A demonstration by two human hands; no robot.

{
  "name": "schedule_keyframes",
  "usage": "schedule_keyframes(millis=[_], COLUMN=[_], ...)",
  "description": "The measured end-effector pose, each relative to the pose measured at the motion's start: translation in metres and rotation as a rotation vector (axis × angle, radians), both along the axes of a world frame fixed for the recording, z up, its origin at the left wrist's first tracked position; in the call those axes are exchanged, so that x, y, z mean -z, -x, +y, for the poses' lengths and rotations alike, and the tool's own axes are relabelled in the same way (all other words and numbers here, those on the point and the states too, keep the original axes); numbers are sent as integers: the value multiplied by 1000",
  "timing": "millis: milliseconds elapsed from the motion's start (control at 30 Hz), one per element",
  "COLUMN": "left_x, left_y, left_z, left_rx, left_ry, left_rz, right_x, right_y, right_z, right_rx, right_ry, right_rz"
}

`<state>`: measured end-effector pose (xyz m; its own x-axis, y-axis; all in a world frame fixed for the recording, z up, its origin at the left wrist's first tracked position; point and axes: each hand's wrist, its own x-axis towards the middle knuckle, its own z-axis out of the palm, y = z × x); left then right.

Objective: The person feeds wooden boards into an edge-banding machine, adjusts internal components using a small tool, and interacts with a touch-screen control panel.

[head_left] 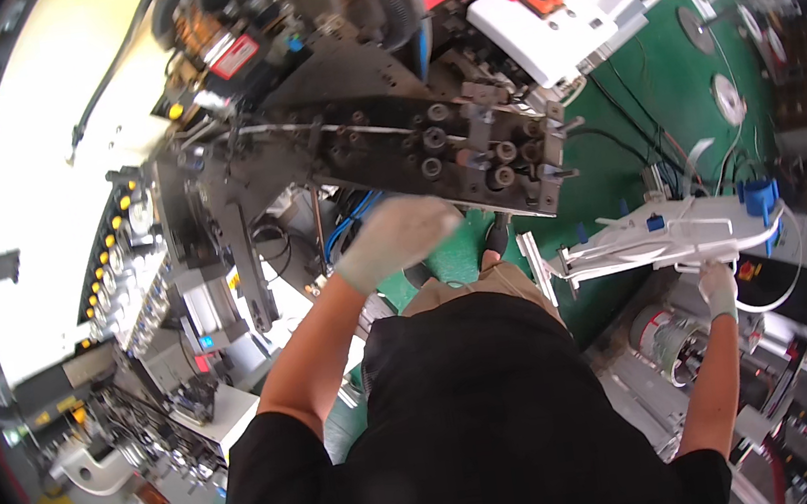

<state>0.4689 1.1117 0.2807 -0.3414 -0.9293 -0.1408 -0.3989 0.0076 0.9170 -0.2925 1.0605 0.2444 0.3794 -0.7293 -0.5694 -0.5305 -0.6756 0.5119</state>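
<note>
My left hand (404, 237), in a pale glove, is held in front of my body, just below a dark metal machine arm (360, 146) fitted with several small rollers (503, 176). It is smeared by motion and its fingers do not show clearly; I see nothing in it. My right arm stretches out to the far right. There my gloved right hand (718, 286) is closed at the near edge of a white rod frame (665, 250). A thin white cord (791, 277) loops down beside that hand.
A blue cup-shaped part (760, 198) stands on the white plate at right. Below it sit a dark control box (780, 281) and a metal drum (667, 343). Machinery with a row of yellow-tipped parts (110, 243) fills the left. Cables (628, 114) cross the green floor (607, 187).
</note>
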Motion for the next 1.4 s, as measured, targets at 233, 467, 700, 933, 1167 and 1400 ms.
schedule_keyframes(millis=[233,467,700,933,1167,1400], left_x=[-34,-15,-37,-10,-15,-22], left_y=[-46,-35,-48,-57,-61,-43], left_z=[-93,-114,-106,-106,-110,-111], left_rx=[-85,67,-23,28,47,51], left_ry=[700,730,663,711,730,675], left_rz=[-989,-982,-1057,-1029,-1022,-1006], right_x=[67,29,-42,-57,-44,-16], right_y=[-70,-205,-285,-330,-345,-315], right_z=[-18,-41,-69,-75,-73,-55], right_rx=[1434,936,1000,825,865,1193], right_ry=[10,-69,-231,-247,-318,-535], right_rz=[-1527,-1593,-1620,-1571,-1598,-1818])
